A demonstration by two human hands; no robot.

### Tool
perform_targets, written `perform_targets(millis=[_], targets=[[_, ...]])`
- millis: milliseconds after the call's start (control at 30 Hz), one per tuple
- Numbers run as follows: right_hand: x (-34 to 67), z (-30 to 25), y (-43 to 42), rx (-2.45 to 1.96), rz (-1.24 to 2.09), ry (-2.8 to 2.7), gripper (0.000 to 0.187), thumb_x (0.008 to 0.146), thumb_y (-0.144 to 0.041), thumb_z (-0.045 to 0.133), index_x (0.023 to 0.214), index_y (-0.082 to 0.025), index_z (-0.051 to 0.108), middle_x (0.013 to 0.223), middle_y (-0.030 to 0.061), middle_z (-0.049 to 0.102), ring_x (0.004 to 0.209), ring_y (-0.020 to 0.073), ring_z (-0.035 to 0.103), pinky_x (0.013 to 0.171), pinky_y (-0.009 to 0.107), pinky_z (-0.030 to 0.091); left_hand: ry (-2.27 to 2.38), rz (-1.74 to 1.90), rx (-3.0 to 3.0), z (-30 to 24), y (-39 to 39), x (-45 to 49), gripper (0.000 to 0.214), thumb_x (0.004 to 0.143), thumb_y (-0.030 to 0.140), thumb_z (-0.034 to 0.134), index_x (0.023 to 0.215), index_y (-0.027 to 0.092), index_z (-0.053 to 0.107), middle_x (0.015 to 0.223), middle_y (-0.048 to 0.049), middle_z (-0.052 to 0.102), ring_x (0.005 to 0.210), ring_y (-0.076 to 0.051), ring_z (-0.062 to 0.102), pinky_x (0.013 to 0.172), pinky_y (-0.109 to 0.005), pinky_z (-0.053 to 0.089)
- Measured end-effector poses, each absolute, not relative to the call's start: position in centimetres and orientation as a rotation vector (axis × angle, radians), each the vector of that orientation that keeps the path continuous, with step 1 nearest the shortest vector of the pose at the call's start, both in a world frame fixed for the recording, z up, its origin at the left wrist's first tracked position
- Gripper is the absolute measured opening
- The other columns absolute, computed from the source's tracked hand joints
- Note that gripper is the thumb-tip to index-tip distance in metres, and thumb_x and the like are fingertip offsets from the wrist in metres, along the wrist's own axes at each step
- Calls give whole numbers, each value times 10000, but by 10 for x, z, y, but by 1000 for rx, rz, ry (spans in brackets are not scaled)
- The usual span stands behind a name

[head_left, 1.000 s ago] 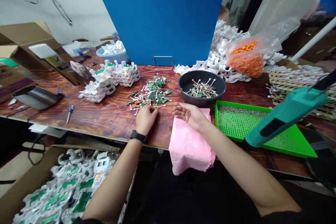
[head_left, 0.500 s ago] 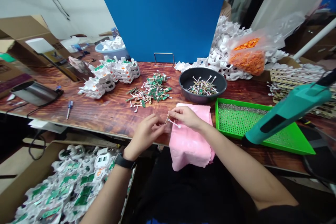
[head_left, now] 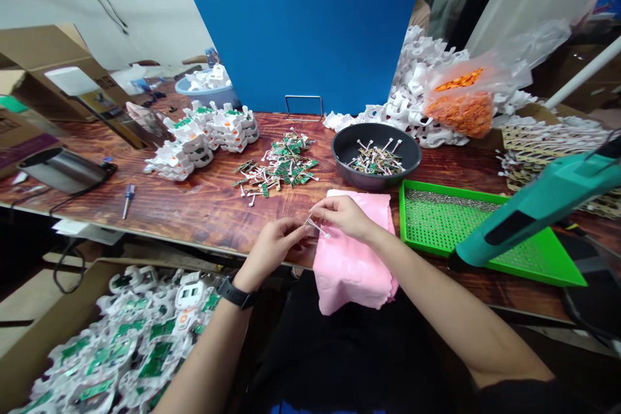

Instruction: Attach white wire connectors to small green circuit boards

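My left hand [head_left: 274, 249] and my right hand [head_left: 342, 215] meet above the front edge of the wooden table [head_left: 194, 207]. Both pinch a small wired part [head_left: 316, 227] with thin white leads. The right hand hovers over a pink cloth [head_left: 356, 265] that hangs over the table edge. Behind the hands lies a loose pile of small green circuit boards with leads [head_left: 279, 168]. A dark bowl [head_left: 374, 156] to the right holds more of these parts.
Stacked white plastic housings [head_left: 204, 139] sit at the back left, a larger heap [head_left: 417, 97] and a bag of orange pieces [head_left: 458, 107] at back right. A green perforated tray [head_left: 460, 226], a teal power tool [head_left: 538, 207], a small screwdriver [head_left: 127, 197] and a floor box of assembled housings [head_left: 121, 343] surround me.
One second ago my left hand reached into the board pile and my right lay open. Both have since come together near the table edge, pinching the wired part.
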State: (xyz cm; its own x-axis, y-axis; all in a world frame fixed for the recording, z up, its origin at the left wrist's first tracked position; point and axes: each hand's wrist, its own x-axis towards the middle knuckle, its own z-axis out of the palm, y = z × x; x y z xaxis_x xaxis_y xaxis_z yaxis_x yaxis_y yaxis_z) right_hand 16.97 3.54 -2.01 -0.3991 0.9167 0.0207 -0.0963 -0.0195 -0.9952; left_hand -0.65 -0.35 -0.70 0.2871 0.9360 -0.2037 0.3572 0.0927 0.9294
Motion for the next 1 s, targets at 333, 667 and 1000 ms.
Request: perform_targets(millis=[333,667,1000], targets=[[169,-23,37,-916,1577,-1404,197,676,-322,640,662,-130,678,598,23,640,540,109,549,542,234,434,1242,652,1461,-9,-1,-7,340,738,477,576,764,148,658,736,-66,685,674,-195,637,637,-303,505],[187,-7,48,-775,1678,-673,189,812,-294,563,722,-164,666,713,16,686,604,85,596,606,192,487,1280,927,1498,-17,13,-11,391,779,478,524,986,152,584,736,-25,626,596,-127,569,591,-266,487],[185,19,27,-581,1810,-696,137,835,-219,482,834,-195,616,802,15,670,774,145,644,782,307,510,1672,858,1961,-28,60,-22,309,756,400,533,937,154,584,884,-70,637,732,-173,589,678,-302,463]])
